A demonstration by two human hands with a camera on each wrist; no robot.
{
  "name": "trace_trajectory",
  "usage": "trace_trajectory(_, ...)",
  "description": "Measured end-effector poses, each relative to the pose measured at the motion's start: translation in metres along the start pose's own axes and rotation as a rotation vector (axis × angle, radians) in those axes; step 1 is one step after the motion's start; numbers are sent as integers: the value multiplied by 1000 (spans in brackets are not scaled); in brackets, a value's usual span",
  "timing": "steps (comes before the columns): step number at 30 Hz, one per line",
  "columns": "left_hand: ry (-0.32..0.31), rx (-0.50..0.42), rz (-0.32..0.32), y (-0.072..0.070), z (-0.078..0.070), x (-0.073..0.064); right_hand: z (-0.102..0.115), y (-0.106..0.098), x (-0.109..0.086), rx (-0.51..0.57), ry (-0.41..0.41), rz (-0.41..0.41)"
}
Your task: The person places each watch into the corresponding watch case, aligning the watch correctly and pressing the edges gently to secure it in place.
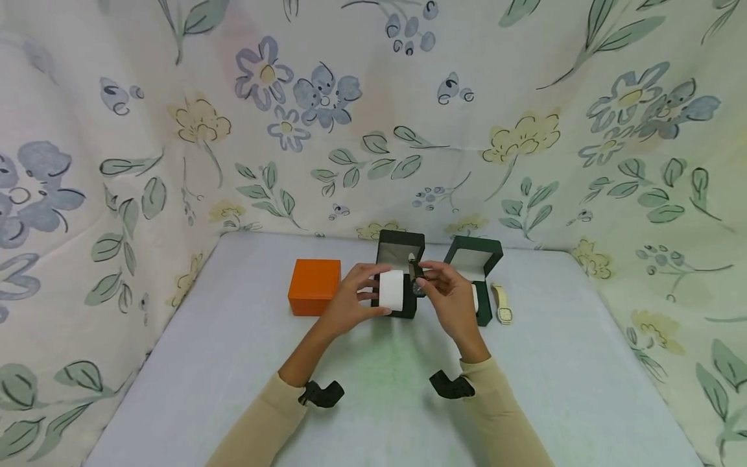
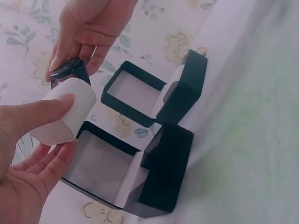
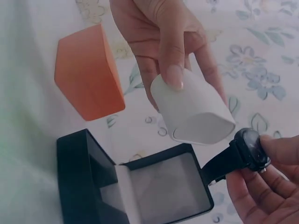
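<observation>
My left hand (image 1: 352,298) grips a white watch cushion (image 1: 391,290) between thumb and fingers, raised over an open dark watch box (image 1: 401,239). Beside it, my right hand (image 1: 452,297) pinches a black wristwatch (image 3: 251,149) by its case. In the right wrist view the strap hangs away from the fingers, close to the cushion's end. The left wrist view has the watch just past the far end of the cushion (image 2: 65,109). The dark box's lid stands up at the back, with a pale lining.
A second open green watch box (image 1: 475,245) stands to the right, a white cushion partly visible in it behind my right hand. Right of that box lies a gold wristwatch (image 1: 503,305). An orange box (image 1: 315,287) sits on the left of the white table (image 1: 233,363); a floral curtain (image 1: 373,130) hangs behind.
</observation>
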State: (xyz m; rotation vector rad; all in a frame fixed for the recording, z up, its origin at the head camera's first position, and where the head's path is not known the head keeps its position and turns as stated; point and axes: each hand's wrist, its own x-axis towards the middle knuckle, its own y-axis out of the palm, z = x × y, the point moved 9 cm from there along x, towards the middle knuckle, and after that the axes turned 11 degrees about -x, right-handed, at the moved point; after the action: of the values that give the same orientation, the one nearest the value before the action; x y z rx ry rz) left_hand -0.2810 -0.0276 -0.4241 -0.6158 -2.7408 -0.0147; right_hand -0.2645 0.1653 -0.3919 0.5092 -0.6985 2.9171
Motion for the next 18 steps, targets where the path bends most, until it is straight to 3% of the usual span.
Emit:
trace_trajectory(4,20,-9,-13,-2,-3,-4,2,3,-2,20,-57,12)
trace_trajectory(7,1,-14,-17,0,-14,-7,15,2,-6,15,-101,21)
trace_trajectory(12,-13,-17,-22,4,-31,-12,33,1,-10,-12,-101,29)
trace_trajectory(18,2,-16,-25,6,-35,-12,6,10,-5,4,-101,36)
